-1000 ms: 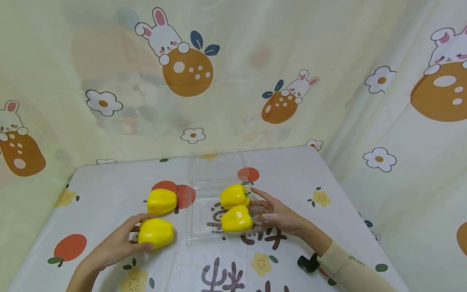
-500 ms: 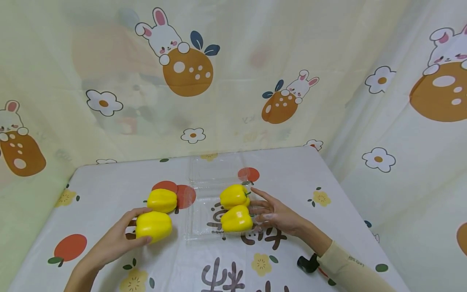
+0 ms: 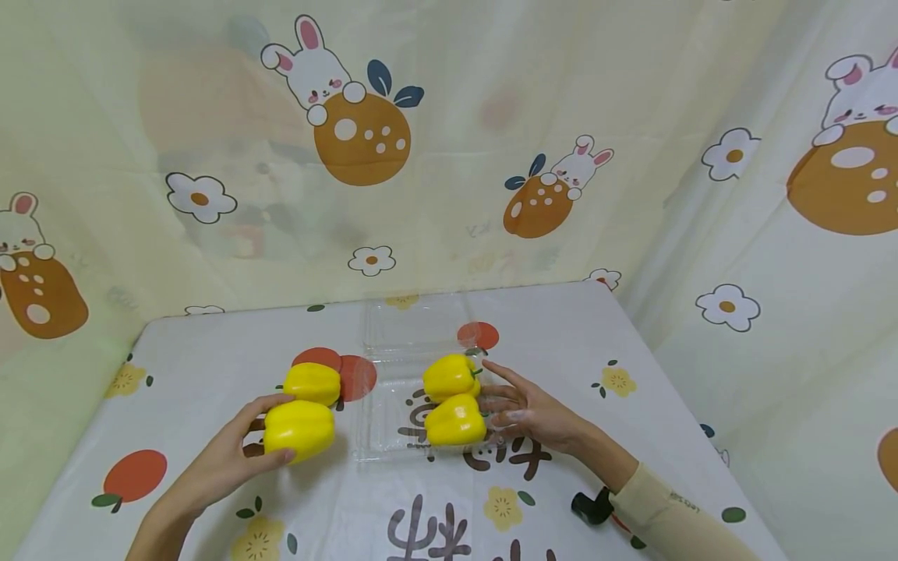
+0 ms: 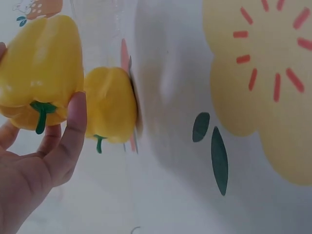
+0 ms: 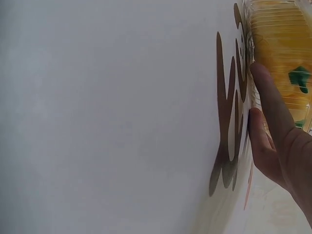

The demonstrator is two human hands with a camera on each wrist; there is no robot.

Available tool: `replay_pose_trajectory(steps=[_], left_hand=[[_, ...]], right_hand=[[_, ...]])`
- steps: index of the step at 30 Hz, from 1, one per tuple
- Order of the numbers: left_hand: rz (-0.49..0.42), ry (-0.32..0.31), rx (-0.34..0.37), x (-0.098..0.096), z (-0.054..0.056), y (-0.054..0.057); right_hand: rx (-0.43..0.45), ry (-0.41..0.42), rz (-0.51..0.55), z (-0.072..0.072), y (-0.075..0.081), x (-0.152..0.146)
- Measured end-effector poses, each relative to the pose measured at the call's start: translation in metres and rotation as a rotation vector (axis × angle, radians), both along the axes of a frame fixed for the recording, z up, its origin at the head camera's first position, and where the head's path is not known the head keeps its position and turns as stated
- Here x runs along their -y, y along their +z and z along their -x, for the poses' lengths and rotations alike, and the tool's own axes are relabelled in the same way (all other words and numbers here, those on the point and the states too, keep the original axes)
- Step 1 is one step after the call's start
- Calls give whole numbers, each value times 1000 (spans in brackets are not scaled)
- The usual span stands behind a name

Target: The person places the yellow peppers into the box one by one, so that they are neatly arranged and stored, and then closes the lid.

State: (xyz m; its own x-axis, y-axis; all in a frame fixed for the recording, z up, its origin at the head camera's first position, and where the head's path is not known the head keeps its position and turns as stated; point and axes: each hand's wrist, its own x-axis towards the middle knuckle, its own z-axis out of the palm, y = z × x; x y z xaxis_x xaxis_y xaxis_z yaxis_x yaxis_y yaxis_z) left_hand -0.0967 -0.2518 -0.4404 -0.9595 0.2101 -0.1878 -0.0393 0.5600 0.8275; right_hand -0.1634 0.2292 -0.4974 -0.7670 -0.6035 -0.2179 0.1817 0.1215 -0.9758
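My left hand [image 3: 228, 452] grips a yellow bell pepper [image 3: 300, 431], thumb on the near side and fingers around its stem end. In the left wrist view this pepper [image 4: 44, 63] is raised, its green stem towards the palm. Just beyond it, a second yellow bell pepper [image 3: 312, 383] lies on the table. Two more yellow bell peppers, a far one [image 3: 449, 377] and a near one [image 3: 456, 421], sit in the right half of a clear plastic clamshell box [image 3: 382, 428]. My right hand [image 3: 536, 413] rests its extended fingers against the box's ribbed right wall [image 5: 253, 44].
The box's clear lid [image 3: 417, 323] lies folded open towards the back curtain [image 3: 449, 156]. A small black object [image 3: 592, 506] is beside the right sleeve [image 3: 666, 506]. A printed cloth [image 3: 561, 327] covers the table.
My left hand has lifted the bell pepper off the table and shifted it slightly away from me, so it now overlaps the pepper behind. The right hand and the box stay put.
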Motion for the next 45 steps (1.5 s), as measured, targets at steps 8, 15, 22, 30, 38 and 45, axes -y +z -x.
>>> replay_pose_trajectory(steps=[8,15,22,30,38,45], left_hand=[[-14,9,-11,-4,0,1],[-37,16,-8,-7,-2,2],[-40,11,-1,-12,-2,4],[-53,-19,0,-20,-3,4],[-43,-8,29,-28,-1,6],[-48,-22,-15,-35,0,8]], right_hand=[[-4,-4,-13,0,-1,0],[-12,-6,-13,-1,-1,-1],[-10,-6,-12,1,-1,0],[-3,-6,-1,0,-3,-1],[3,-10,-2,1,-3,-2],[10,-16,-6,1,-4,-1]])
